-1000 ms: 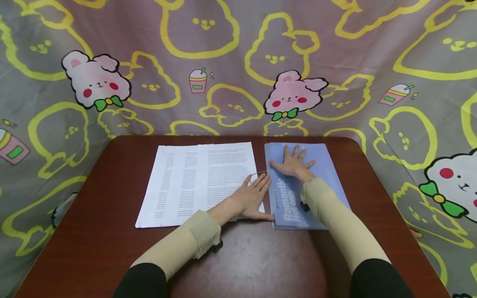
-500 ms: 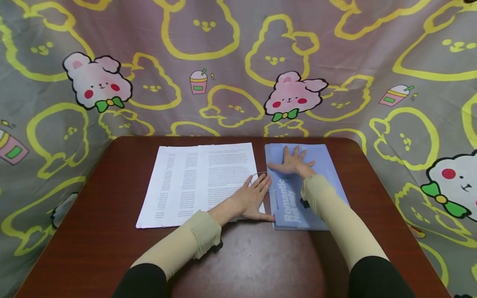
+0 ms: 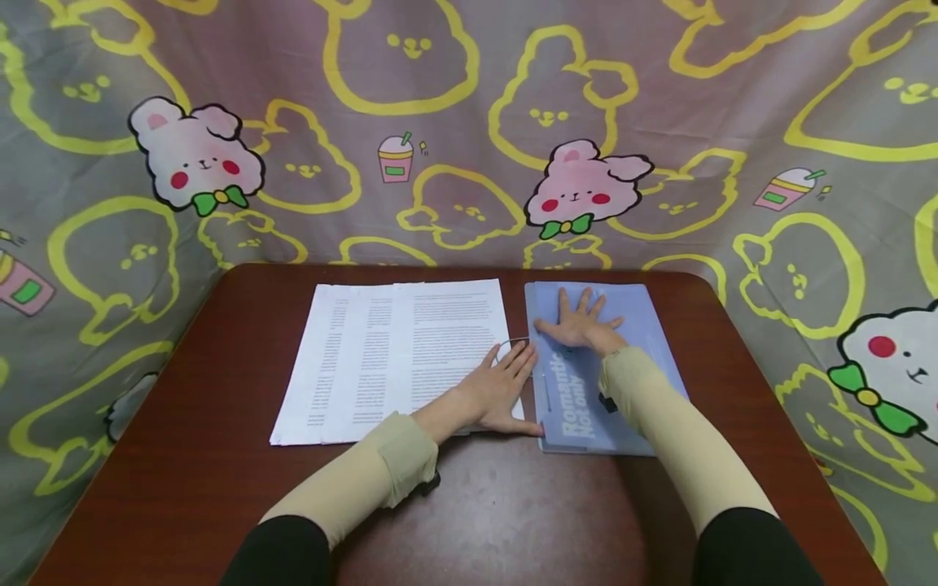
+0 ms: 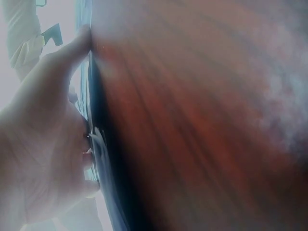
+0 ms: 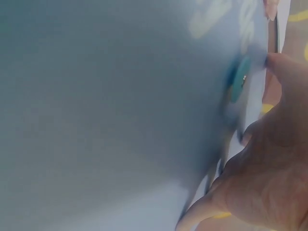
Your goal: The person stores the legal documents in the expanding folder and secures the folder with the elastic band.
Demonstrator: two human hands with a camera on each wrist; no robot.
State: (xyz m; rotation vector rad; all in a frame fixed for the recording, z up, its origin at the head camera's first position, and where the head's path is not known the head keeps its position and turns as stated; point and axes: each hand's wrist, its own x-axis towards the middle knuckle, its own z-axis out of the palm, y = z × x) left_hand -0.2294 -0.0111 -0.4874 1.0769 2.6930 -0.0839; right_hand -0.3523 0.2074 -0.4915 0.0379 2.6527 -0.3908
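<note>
A blue folder (image 3: 641, 317) with pale lettering lies flat on the table at the right in the head view. My right hand (image 3: 580, 327) rests on its upper part with fingers spread. In the right wrist view a round teal button (image 5: 238, 79) sits on the cover. My left hand (image 3: 497, 395) lies flat between the folder and several overlapping printed sheets (image 3: 447, 342), its thumb and fingertips at the folder's left edge. By its fingers a thin curved strand (image 3: 517, 338) reaches the folder; I cannot tell cord from wire. The left palm hides part of the sheets' right edge.
The reddish-brown table (image 3: 220, 391) carries the sheets on the left and the folder on the right. A patterned curtain (image 3: 440, 81) hangs behind the table and along both sides.
The head view has shifted very slightly. Both hands, the folder and the sheets stay where they were on the table.
</note>
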